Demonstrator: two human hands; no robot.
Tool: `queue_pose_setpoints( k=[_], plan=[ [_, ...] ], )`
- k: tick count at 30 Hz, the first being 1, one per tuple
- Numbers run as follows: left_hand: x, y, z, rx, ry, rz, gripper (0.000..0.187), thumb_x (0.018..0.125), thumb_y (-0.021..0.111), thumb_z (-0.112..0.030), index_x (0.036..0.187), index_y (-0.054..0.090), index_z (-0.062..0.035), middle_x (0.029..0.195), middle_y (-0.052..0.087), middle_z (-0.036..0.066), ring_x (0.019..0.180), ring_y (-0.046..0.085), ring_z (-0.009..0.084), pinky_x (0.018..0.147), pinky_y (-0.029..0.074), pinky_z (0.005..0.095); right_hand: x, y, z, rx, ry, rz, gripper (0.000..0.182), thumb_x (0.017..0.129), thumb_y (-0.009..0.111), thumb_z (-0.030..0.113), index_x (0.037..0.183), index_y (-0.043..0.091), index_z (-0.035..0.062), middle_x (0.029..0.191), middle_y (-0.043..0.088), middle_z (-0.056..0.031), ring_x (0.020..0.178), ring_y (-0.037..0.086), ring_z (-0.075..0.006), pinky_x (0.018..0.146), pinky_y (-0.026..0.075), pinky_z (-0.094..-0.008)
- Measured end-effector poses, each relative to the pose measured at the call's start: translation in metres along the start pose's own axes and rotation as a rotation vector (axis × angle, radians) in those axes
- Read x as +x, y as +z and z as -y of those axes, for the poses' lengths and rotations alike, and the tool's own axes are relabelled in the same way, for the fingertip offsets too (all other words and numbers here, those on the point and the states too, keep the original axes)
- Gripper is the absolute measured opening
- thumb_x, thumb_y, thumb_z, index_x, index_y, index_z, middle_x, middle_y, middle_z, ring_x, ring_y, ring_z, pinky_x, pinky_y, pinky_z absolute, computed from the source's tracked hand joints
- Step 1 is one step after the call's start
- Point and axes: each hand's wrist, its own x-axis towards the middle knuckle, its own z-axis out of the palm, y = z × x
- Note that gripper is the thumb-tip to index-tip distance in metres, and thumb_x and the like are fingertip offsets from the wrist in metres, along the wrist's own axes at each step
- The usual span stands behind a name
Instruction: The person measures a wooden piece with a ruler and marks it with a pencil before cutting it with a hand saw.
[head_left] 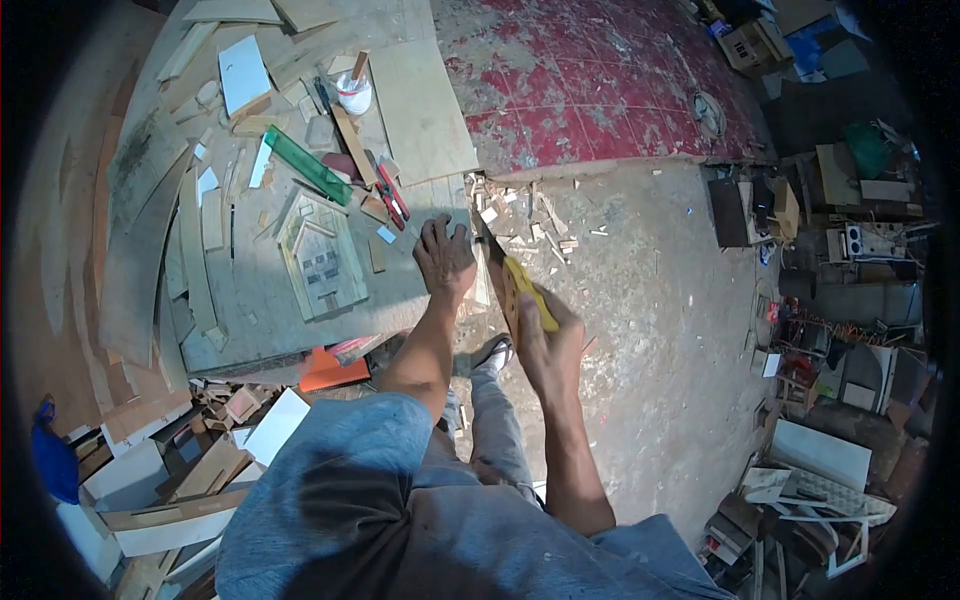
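My right hand (550,340) is wrapped around the yellow handle of a handsaw (518,285). Its blade points away from me, along the right edge of the wooden worktable (400,290). Just left of the blade, my left hand (446,258) presses down on the tabletop edge, fingers bent and apart; whatever lies under the palm is hidden. Beyond that hand lie red-handled pliers (392,197) and a small wood block (376,253). A small house-shaped wooden piece (322,262) with a grid of windows rests on the table to the left.
A green strip (308,165), a white tub (354,93) and wood offcuts share the table. Wood scraps (540,225) litter the concrete floor beside it. A red-tiled surface (590,80) lies ahead. Piled boards (200,470) stand at left, more clutter (820,450) at right.
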Motion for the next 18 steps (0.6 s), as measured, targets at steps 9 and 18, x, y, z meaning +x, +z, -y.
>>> queue_pose_setpoints(
  k=[9, 18],
  plan=[
    [0.002, 0.001, 0.001, 0.030, -0.021, -0.060, 0.022, 0.078, 0.068, -0.018, 0.099, 0.066, -0.0125, 0.127, 0.054, 0.008, 0.125, 0.044, 0.0294, 0.098, 0.034, 0.0448, 0.046, 0.005, 0.022, -0.093, 0.074, 0.122, 0.037, 0.094, 0.061, 0.027, 0.102, 0.069, -0.0081, 0.075, 0.068, -0.0265, 0.072, 0.071, -0.0337, 0.068, 0.052, -0.0397],
    [-0.005, -0.003, 0.001, -0.019, -0.014, 0.000, 0.029, 0.076, 0.067, -0.016, 0.104, 0.067, -0.0121, 0.130, 0.052, 0.011, 0.129, 0.041, 0.0321, 0.099, 0.031, 0.0479, 0.117, 0.040, -0.001, -0.135, 0.134, 0.332, 0.039, 0.094, 0.059, 0.027, 0.092, 0.070, -0.0098, 0.066, 0.065, -0.0106, 0.051, 0.057, -0.0149, 0.046, 0.043, -0.0326]
  ],
)
